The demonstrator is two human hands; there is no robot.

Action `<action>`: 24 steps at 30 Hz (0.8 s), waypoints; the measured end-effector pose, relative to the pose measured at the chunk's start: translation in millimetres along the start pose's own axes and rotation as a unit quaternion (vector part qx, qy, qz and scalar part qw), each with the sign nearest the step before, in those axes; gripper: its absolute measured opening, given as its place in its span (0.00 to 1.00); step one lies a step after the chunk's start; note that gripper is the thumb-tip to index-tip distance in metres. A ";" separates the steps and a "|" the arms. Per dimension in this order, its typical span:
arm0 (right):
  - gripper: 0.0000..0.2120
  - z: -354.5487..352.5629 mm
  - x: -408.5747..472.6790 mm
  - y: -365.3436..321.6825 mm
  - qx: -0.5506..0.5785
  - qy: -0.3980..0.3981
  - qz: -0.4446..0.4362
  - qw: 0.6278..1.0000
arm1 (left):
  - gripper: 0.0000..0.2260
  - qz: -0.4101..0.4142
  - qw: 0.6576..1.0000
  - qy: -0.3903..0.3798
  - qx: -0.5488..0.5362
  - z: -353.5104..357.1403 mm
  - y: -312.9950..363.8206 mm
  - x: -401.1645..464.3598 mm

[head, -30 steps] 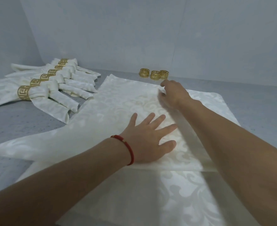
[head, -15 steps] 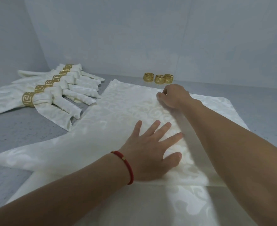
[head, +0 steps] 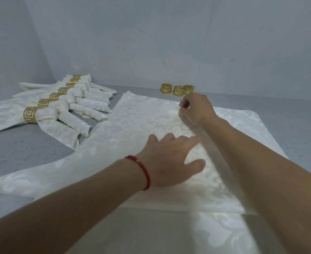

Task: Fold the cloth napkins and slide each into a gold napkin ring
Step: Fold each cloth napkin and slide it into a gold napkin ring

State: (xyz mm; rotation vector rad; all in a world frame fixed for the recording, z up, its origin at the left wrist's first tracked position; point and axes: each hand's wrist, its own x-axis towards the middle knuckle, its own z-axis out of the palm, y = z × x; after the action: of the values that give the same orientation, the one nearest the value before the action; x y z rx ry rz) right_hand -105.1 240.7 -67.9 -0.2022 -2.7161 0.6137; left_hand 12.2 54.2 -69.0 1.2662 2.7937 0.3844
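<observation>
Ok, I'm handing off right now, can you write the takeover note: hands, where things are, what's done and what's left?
Left hand: flat, fingers spread, pressing the cream damask cloth napkin spread on the grey table.
Right hand: fingers curled at that napkin's far fold edge, apparently pinching it.
Done: row of folded napkins in gold rings at far left.
Left: finish this fold and ring it; three empty gold napkin rings stand by the back wall. More cream cloth lies underneath.

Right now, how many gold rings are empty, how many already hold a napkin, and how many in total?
Empty gold rings: 3
Gold rings holding a folded napkin: 6
Total gold rings: 9
</observation>
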 end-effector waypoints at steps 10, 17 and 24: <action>0.12 -3.2 -27.4 8.7 0.034 -0.008 -0.052 0.998 | 0.10 -0.108 0.980 0.167 0.021 -36.8 -43.6 93.8; 0.15 -0.5 -23.4 17.1 0.063 -0.031 -0.036 0.997 | 0.07 -0.173 0.975 0.136 -0.027 -18.8 -80.4 137.9; 0.06 8.8 -13.1 18.4 0.060 0.000 -0.015 0.998 | 0.06 -0.130 0.980 0.153 0.003 -16.8 -79.2 139.2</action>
State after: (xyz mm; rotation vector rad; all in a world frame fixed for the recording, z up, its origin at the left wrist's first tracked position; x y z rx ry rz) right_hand -95.1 251.0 -87.4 -0.1323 -2.6659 0.7656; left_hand -140.6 104.4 -64.3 0.8889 3.1627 0.5978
